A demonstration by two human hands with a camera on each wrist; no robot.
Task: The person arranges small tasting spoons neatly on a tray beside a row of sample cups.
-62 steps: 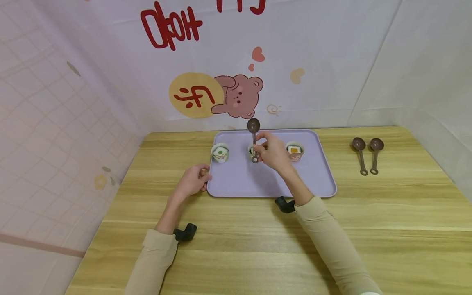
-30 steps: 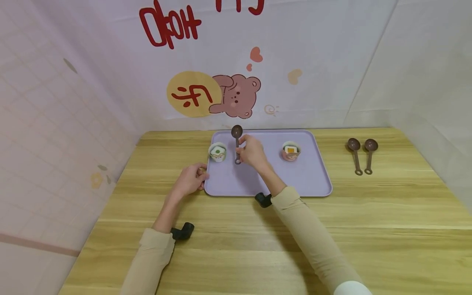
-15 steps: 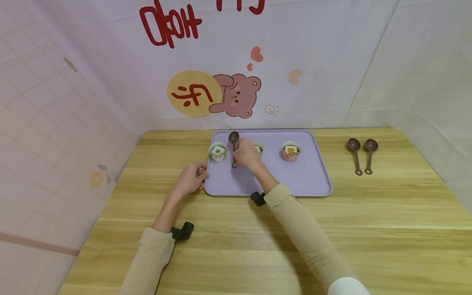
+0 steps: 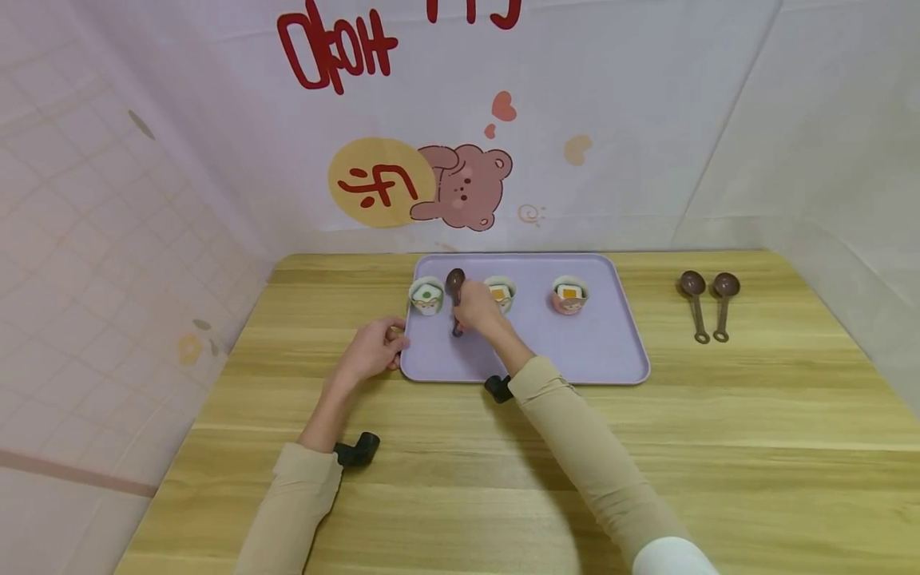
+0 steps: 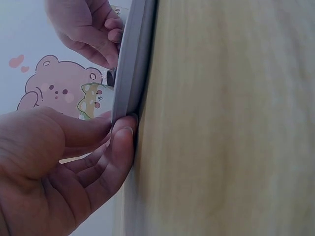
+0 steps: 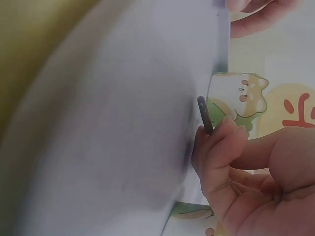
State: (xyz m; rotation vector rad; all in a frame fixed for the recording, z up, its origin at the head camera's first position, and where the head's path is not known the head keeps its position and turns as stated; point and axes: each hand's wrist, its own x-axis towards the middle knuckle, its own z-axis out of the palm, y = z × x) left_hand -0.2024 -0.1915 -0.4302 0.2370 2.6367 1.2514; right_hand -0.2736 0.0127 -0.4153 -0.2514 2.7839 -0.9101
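Observation:
A brown measuring spoon (image 4: pixel 456 281) is pinched by its handle in my right hand (image 4: pixel 483 309), low over the lilac tray (image 4: pixel 575 351). It points bowl-away, between the left paper cup (image 4: pixel 427 307) and the middle paper cup (image 4: pixel 509 300). In the right wrist view the spoon's handle (image 6: pixel 204 114) sticks out past my fingertips, close to the tray surface. My left hand (image 4: pixel 372 349) grips the tray's left rim, thumb above and fingers underneath, as the left wrist view also shows at the rim (image 5: pixel 129 73).
A third paper cup (image 4: pixel 569 305) stands on the right part of the tray. Small white squares with green or orange centres sit in the cups. Two more brown spoons (image 4: pixel 694 297) (image 4: pixel 725 299) lie on the wooden table (image 4: pixel 460 479) to the right. A printed cloth (image 4: pixel 618 120) hangs behind.
My right hand has carried the spoon left from in front of the middle cup, then lowered it toward the tray between two cups. My left hand stays on the rim.

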